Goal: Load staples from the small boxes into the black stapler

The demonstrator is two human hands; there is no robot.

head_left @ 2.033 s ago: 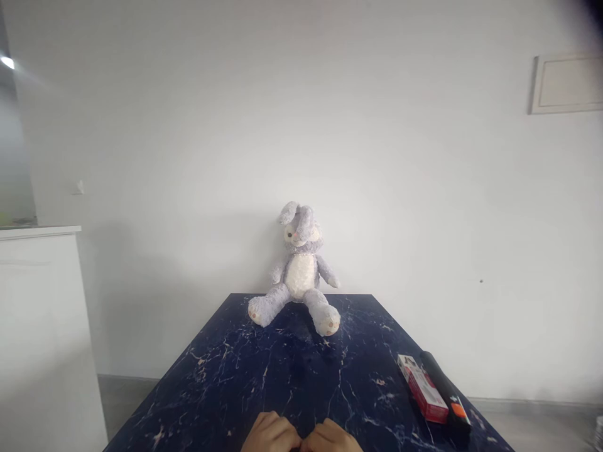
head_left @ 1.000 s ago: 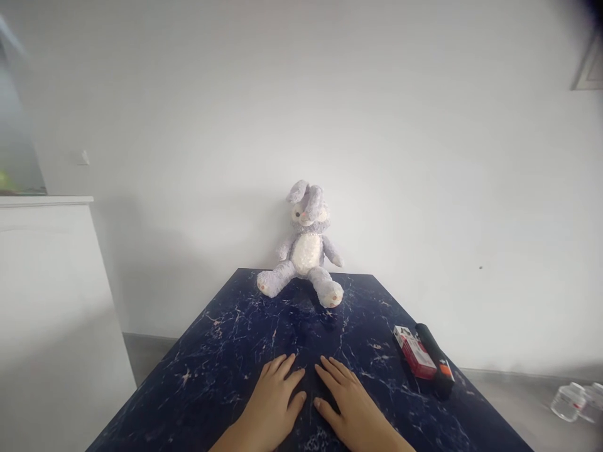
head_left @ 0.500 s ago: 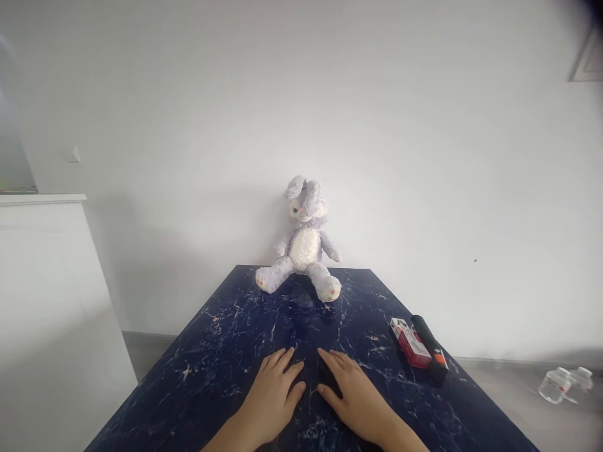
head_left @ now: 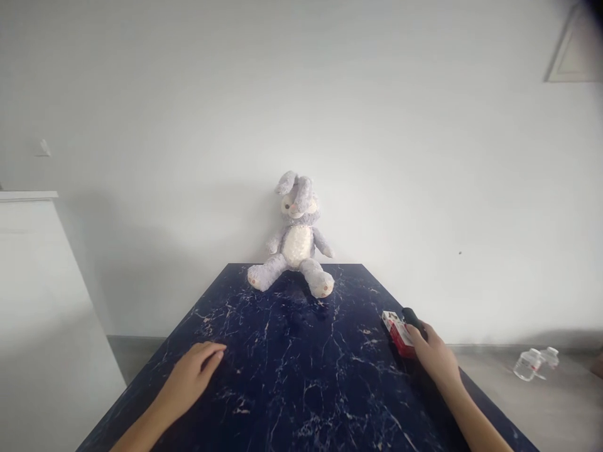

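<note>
My left hand (head_left: 191,375) lies flat on the dark blue marbled table (head_left: 301,376), near its left edge, with the fingers stretched out and nothing in it. My right hand (head_left: 433,356) is at the table's right edge, its fingers curled over the near part of a black stick-shaped device (head_left: 411,314). The fingertips also touch the red and white box (head_left: 396,333) that lies beside the device. A lilac plush rabbit (head_left: 296,242) sits at the far end of the table, leaning against the white wall.
A white cabinet (head_left: 32,301) stands to the left of the table. Clear plastic bottles (head_left: 532,362) lie on the floor at the right. A framed panel (head_left: 572,53) hangs high on the wall at the right.
Both hands lay flat side by side at the table's middle. The left has slid out to the left and the right has reached onto the black device by the red box.
</note>
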